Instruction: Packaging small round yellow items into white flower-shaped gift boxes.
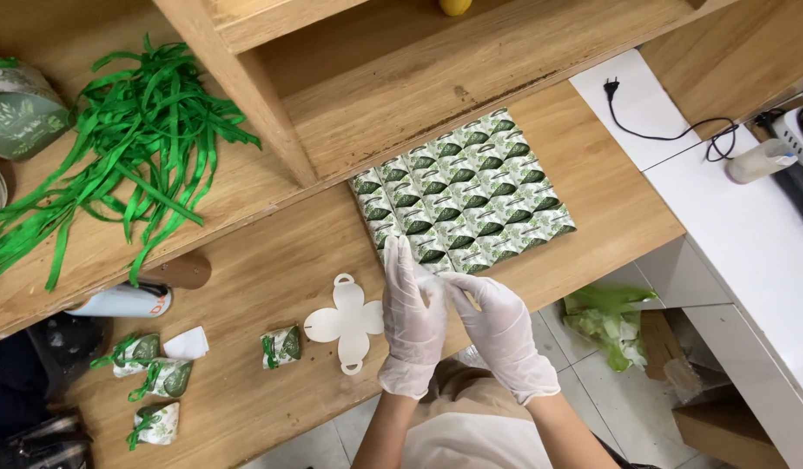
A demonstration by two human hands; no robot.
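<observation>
A small packing workshop: wooden workbench, loose green ribbons and rows of leaf-print pouches.

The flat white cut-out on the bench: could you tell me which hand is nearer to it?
Left. The left hand is right beside the white cut-out; the right hand sits beyond it, farther right.

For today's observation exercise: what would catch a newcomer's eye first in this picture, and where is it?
First, the two white-gloved hands, left hand and right hand, meeting at the near edge of the wooden bench. Just beyond them lies a neat block of leaf-printed packets. A loose heap of green ribbons sprawls on the raised shelf at far left.
</observation>
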